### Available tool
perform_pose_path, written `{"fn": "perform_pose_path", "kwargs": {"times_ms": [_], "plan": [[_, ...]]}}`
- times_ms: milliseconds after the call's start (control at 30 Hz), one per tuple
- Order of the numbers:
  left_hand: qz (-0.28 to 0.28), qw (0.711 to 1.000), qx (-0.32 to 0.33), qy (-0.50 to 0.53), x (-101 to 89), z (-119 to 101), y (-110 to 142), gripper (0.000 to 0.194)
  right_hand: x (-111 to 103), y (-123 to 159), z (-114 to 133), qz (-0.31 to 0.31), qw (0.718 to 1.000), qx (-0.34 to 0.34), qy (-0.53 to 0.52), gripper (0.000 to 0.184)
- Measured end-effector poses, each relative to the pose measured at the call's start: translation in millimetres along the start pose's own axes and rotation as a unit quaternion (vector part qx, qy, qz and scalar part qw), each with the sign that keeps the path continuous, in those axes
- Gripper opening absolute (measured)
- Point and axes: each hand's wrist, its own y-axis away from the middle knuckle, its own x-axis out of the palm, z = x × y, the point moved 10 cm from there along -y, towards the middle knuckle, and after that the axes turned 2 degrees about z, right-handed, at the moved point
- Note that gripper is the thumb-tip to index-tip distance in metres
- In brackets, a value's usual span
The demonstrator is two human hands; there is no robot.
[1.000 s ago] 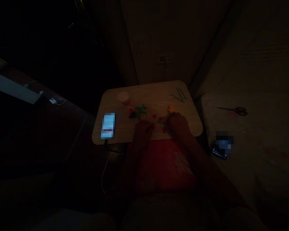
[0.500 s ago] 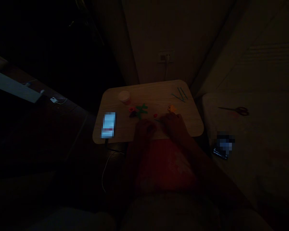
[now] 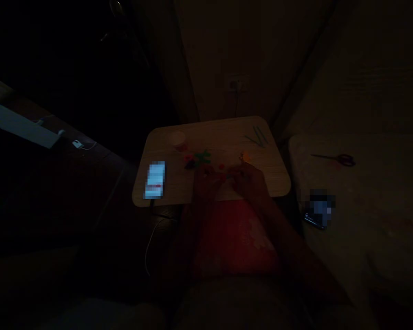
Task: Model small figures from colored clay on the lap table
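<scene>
In dim light, my left hand (image 3: 207,182) and my right hand (image 3: 250,179) meet over the front of a small wooden table. Between their pinched fingertips shows a thin green stick (image 3: 228,176), one end at each hand. Just beyond the fingers lies a small red piece (image 3: 222,167). Green leaf-like pieces (image 3: 202,157) lie past my left hand, beside a pink piece (image 3: 189,157) and a dark piece (image 3: 190,164). An orange piece (image 3: 245,157) sits right behind my right hand. Fine details are lost in the dark.
The wooden table (image 3: 220,130) also bears a round tub (image 3: 178,138), a lit phone (image 3: 155,180) on a cable, and several thin green sticks (image 3: 259,136) at the back right. Scissors (image 3: 340,159) and a dark device (image 3: 319,211) lie on the pale surface at right.
My left hand has moved forward and right, its fingers now meeting the green stick at my right hand. The stick has shifted slightly right. Other things stay put.
</scene>
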Motion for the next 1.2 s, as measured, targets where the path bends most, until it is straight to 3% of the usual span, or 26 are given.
{"fn": "perform_pose_path", "kwargs": {"times_ms": [100,167,267,433,633,833,1200], "plan": [[0.005,1.0,-0.008,0.022,-1.8,-7,-2,0.018,20,9,-14,0.051,0.976,0.086,-0.192,0.028],[0.025,0.999,-0.02,0.029,0.7,-10,-1,0.019,34,16,-19,0.074,0.952,0.133,-0.266,0.029],[0.054,0.997,-0.034,0.032,4.8,-12,2,0.021,43,21,-23,0.061,0.924,0.174,-0.335,0.029],[0.044,0.998,-0.044,0.028,1.0,-8,4,0.026,47,21,-18,0.066,0.916,0.176,-0.355,0.03],[0.034,0.999,0.019,0.036,-2.2,-12,-4,0.02,44,17,-14,0.076,0.915,0.179,-0.354,0.029],[0.021,0.999,0.013,0.041,-3.5,-16,-10,0.024,40,14,-16,0.042,0.908,0.183,-0.374,0.028],[0.051,0.998,0.03,0.015,-0.1,-25,-17,0.022,39,14,-18,0.04,0.902,0.193,-0.384,0.024]]}}
